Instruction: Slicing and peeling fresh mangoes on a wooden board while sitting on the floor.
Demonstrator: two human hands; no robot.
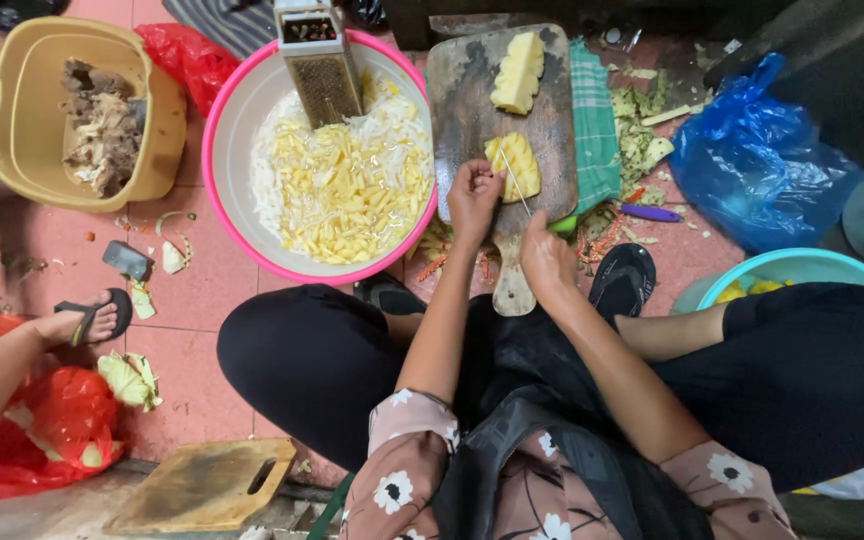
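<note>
A blue bag (757,160) is lying crumpled well to the right of the knife grip, against the dark edge at the top right. A red bag (187,55) is bunching between the yellow tub (12,110) and the pink-rimmed bowl (227,110), far left of the hands, and another red bag (37,430) is sagging at the lower left beside a spare board (202,485). None is showing a readable label.

The cutting board (462,90) is running away from the person, its handle pointing back between the hands. Its left edge is touching the bowl's rim; its right edge is overlapping a green cloth (592,120). Open tile is showing only beyond the cloth, among scraps (642,130), and left of the bowl. A grater (320,65) is leaning in the bowl over shredded yellow and white pieces (342,190).

The left hand (472,200) is reaching forward from a bent elbow, fingertips curled down and pressing the near edge of a pineapple piece (514,165) on the board's middle. The right hand (547,262) is sitting just behind and right of it, closed round the handle of a knife (515,180), whose thin blade is slanting across the piece. A second pineapple piece (518,72) is lying further up the board, well beyond both hands.
</note>
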